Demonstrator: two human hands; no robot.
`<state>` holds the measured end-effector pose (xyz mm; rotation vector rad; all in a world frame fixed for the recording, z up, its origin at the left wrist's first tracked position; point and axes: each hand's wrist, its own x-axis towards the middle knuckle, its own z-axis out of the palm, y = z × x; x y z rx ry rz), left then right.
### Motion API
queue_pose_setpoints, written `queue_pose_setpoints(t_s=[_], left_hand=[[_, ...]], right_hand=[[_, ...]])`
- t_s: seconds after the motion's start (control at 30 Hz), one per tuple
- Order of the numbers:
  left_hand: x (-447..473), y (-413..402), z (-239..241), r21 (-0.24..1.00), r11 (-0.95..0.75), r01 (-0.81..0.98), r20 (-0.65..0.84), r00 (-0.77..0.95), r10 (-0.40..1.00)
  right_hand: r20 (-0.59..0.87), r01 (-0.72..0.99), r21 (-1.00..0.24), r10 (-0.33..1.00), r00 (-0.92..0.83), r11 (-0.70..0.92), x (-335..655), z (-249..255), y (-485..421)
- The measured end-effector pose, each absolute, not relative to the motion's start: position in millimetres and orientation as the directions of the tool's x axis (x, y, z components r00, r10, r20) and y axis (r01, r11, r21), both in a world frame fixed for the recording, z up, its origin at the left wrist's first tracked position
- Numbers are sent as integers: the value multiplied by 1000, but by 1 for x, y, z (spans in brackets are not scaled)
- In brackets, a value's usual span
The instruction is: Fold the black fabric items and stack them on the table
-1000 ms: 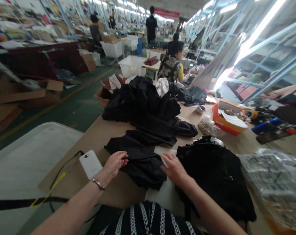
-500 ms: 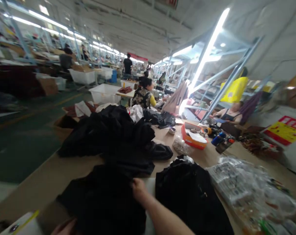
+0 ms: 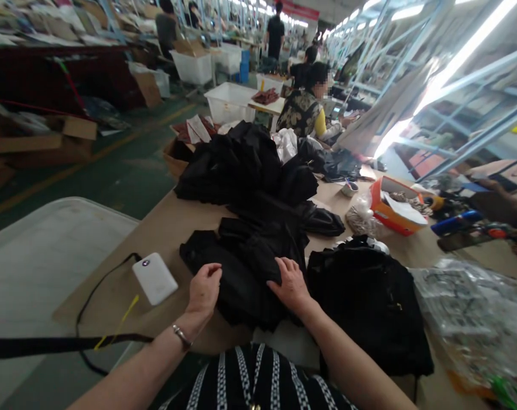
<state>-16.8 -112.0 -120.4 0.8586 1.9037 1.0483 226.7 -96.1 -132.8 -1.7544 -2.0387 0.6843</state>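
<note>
A dark, crumpled piece of black fabric [image 3: 250, 279] lies on the table in front of me, its folds hard to separate. At its left side, my left hand [image 3: 204, 289] has its fingers curled together against the thumb, pinching the fabric's edge. My right hand [image 3: 291, 285] rests on the fabric's right part, palm down, with the thumb apart from the fingers. Just right of that hand sits a black bag [image 3: 365, 302] with a small metal zip pull. Behind the fabric rises a heap of black fabric pieces [image 3: 241, 162].
On the brown tabletop [image 3: 156, 222] lies a white power bank [image 3: 155, 279] with a black cable. To the right are clear plastic bags [image 3: 463, 307], an orange box [image 3: 395, 208] and a small cup [image 3: 349, 188]. A seated co-worker [image 3: 303, 108] is beyond the heap.
The view has tilted down and turned left. My right hand has gone from gripping the fabric's edge to resting on it. My left hand has come up to the fabric's left side.
</note>
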Motion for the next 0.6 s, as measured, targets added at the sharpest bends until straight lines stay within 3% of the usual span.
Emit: queue_pose_setpoints(t_s=[0.13, 0.27, 0.43, 0.6], left_hand=[[0, -111, -112, 899, 425, 108, -385, -274, 882], [14, -111, -118, 866, 499, 32, -491, -137, 860], [25, -107, -117, 807, 586, -73, -587, 15, 810], [43, -96, -91, 793, 586, -168, -545, 235, 805]], right_hand=[[-150, 866, -487, 966, -210, 113, 207, -146, -98], [-219, 876, -481, 964, -152, 29, 212, -154, -86], [-232, 787, -600, 973, 0, -143, 224, -139, -71], [-240, 580, -788, 970, 23, -208, 219, -114, -81]])
